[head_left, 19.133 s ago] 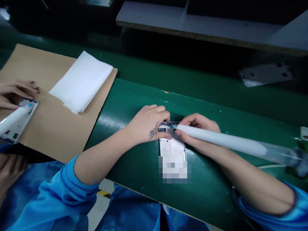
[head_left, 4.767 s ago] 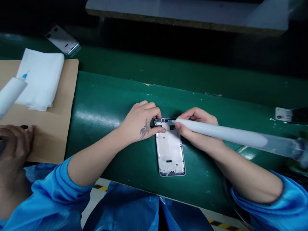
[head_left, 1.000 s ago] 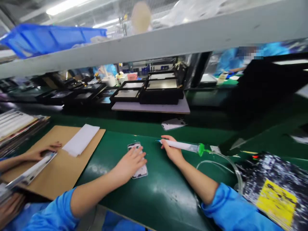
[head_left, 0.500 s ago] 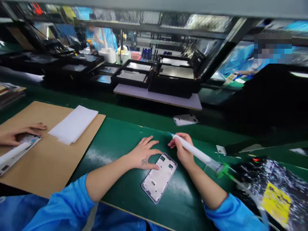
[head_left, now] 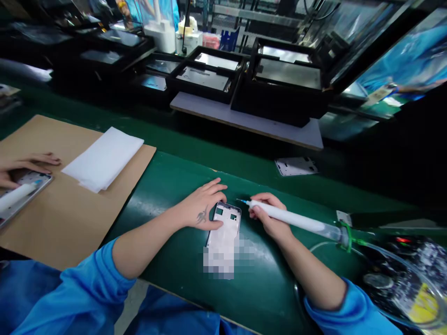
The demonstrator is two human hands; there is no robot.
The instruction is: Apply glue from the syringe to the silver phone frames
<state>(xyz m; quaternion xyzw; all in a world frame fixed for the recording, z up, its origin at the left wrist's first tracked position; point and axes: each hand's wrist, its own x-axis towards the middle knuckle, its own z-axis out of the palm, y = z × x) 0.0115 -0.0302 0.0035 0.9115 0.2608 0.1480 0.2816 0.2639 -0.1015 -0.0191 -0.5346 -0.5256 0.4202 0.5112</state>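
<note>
A silver-edged phone middle frame (head_left: 223, 228) lies on the green belt (head_left: 167, 186), its lower end hidden by a pixelated patch. My left hand (head_left: 202, 211) grips its upper left part, with the thumb on the white face and fingers past the top edge. My right hand (head_left: 268, 211) holds a white dispensing syringe (head_left: 296, 217) like a pen, just right of the frame. Its fine blue-capped needle tip (head_left: 242, 201) points left, close to the frame's top corner and apart from it. A green fitting (head_left: 345, 236) joins its rear end to a clear air hose (head_left: 331, 244).
At left, a co-worker's hand (head_left: 24, 164) rests on another phone frame (head_left: 24, 186) on a cardboard sheet (head_left: 80, 223), beside a white cloth pad (head_left: 104, 158). A further frame (head_left: 296, 166) lies on the far belt. Black trays (head_left: 206, 79) stand on a grey shelf (head_left: 244, 118).
My left hand has moved onto the frame, which has turned from tilted to nearly straight. The syringe has swung from slanting toward me to pointing left, and the view has tipped down.
</note>
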